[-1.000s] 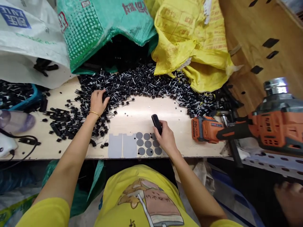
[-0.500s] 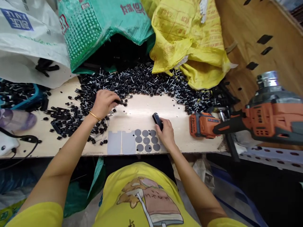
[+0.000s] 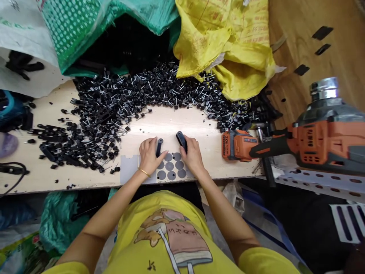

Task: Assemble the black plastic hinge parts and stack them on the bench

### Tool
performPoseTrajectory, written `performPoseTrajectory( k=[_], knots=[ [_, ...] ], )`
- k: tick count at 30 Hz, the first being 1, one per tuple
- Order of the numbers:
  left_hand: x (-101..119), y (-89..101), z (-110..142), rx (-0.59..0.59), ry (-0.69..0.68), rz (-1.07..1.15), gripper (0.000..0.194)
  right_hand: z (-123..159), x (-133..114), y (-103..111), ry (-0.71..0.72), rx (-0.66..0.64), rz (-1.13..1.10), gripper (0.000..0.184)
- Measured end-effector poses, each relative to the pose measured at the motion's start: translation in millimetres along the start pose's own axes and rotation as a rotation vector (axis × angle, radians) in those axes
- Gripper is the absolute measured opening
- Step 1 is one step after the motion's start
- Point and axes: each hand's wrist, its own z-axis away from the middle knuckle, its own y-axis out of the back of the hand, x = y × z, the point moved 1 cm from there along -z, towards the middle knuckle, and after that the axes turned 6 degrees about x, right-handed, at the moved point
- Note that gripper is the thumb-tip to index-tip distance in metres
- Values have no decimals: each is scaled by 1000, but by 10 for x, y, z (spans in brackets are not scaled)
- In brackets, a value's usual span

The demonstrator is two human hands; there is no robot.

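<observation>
Two black slotted bars face each other across a gap, one per hand.
The left hand [image 3: 150,155] curls round the near end of its black bar [image 3: 159,146], thumb spread rightward; the right hand [image 3: 193,154] closes round the thicker black handle-like bar [image 3: 181,140] at its left. Both long axes point away from the body, far ends leaning slightly together. Grey discs [image 3: 169,166] lie between the hands, bodyward of the bars.

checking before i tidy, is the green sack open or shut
Open: the green sack gapes toward the black parts, its dark inside showing.
</observation>
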Motion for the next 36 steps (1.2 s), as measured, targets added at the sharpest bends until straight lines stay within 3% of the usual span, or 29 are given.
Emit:
performPoseTrajectory(
  k=[4,7,16,22,36],
  knots=[
    [63,-246,60,-49,-58,-30,43,46,-32,53,79,-127,-18,51],
    [88,-312,26,-87,-106,24,35,117,-54,71,127,-203,-35,56],
    [170,-351,34,19,-63,13,34,159,-16,54,98,-170,-91,64],
    [170,-381,72,-5,-63,-53,35,164,-16,72,110,-155,-108,58],
    [194,-462,45,-29,-114,-73,32,150,97,14,230,-76,-201,72]
  ],
)
